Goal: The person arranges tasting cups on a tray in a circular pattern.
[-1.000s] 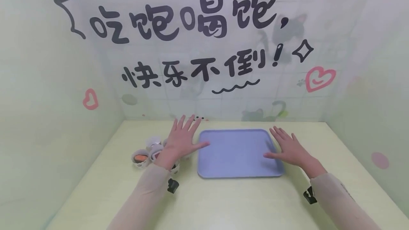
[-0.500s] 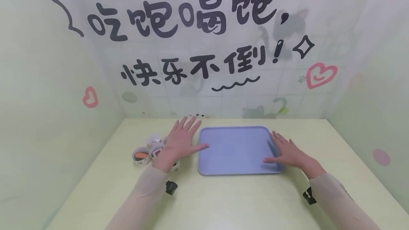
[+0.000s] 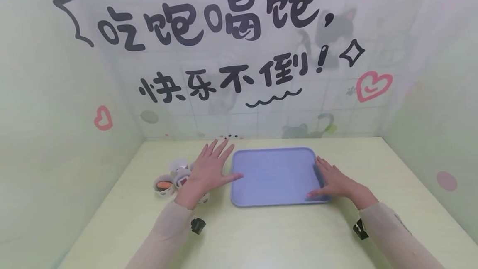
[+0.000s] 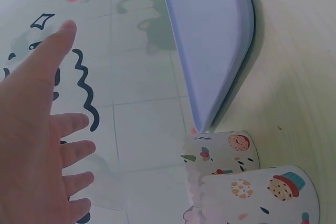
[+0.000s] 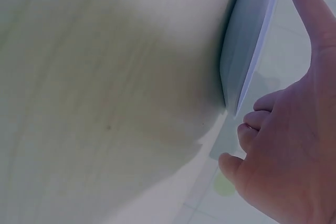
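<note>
A lavender-blue rectangular tray point(image 3: 274, 177) lies flat on the table, its surface bare. My left hand point(image 3: 209, 171) hovers palm down at the tray's left side, fingers spread and the thumb over its left edge. Nothing is held in it. Over the tray's right edge is my right hand point(image 3: 336, 182), its thumb above the near right corner and its palm bare; whether it touches the rim I cannot tell. Beneath and beside the left hand stand several small paper cups; one cup point(image 3: 164, 185) shows an orange-topped piece inside. In the left wrist view a cup point(image 4: 262, 195) bears printed cupcakes.
The pale wooden table point(image 3: 254, 235) runs back to a printed wall point(image 3: 239, 123) with large dark characters. Side walls point(image 3: 440, 144) enclose it left and right. Part of the cup group is hidden behind the left hand and forearm.
My right hand has lowered slightly toward the tray's right edge, its fingers less raised. The left hand has sunk a little. Tray and cups stay in place; the head view shifts slightly.
</note>
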